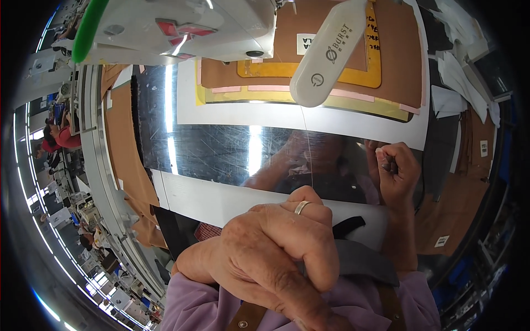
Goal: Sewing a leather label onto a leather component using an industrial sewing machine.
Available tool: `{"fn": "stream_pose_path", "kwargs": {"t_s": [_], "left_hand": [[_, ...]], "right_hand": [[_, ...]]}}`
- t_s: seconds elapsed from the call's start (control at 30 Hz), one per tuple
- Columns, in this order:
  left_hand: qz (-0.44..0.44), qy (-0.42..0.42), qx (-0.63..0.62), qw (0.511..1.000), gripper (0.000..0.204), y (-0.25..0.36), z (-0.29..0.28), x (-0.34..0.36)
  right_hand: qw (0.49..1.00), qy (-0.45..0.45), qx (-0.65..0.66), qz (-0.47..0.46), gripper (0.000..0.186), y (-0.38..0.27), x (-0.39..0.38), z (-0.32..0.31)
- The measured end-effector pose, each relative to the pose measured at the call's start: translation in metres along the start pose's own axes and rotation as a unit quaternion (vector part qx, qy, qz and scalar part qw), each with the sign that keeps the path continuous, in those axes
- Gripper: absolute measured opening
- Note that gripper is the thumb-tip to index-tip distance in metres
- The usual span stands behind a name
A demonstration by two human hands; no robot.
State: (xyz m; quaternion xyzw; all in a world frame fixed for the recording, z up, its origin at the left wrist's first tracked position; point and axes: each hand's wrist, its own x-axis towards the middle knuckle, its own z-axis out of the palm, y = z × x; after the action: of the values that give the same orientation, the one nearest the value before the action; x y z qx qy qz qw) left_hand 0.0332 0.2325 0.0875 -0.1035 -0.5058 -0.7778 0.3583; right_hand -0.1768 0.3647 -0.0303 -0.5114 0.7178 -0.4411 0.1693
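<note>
My left hand (270, 248), with a ring on one finger, is raised close in front of my body, its fingers curled. A thin thread (307, 143) runs down from beside the white elongated device (326, 60) to these fingers and seems pinched in them; the fingertips are partly hidden. My right hand (398, 168) is closed at the right end of the shiny scratched metal plate (215, 149). Something small and dark shows between its fingers, too little to name. Beyond the plate lies a brown panel (221, 74) with a yellow frame (309, 73) and pink strips.
A white sewing machine head (182, 33) overhangs the far left, beside a green rod-like piece (88, 33). Brown sheets (452, 215) lie at the right, with crumpled white paper (461, 66) behind. Other people (66, 132) sit along workstations at the far left.
</note>
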Motion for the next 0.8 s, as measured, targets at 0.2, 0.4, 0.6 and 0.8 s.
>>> {"fn": "stream_pose_path", "kwargs": {"t_s": [0.2, 0.4, 0.6, 0.8], "left_hand": [[-0.171, 0.158, 0.135, 0.963, 0.013, 0.015, 0.000, -0.013], [-0.159, 0.359, 0.078, 0.917, 0.011, -0.026, -0.031, -0.046], [-0.129, 0.458, 0.051, 0.878, 0.023, -0.062, -0.030, -0.048], [-0.047, 0.534, 0.051, 0.843, 0.024, -0.086, -0.037, -0.047]], "right_hand": [[1.000, 0.008, -0.016, -0.005, 0.013, 0.001, 0.002, -0.003], [0.974, 0.089, -0.186, -0.098, 0.040, -0.009, 0.010, 0.005], [0.988, -0.091, 0.038, -0.121, 0.042, -0.062, 0.019, 0.035], [0.954, -0.028, 0.297, -0.030, 0.023, -0.080, 0.047, 0.100]]}}
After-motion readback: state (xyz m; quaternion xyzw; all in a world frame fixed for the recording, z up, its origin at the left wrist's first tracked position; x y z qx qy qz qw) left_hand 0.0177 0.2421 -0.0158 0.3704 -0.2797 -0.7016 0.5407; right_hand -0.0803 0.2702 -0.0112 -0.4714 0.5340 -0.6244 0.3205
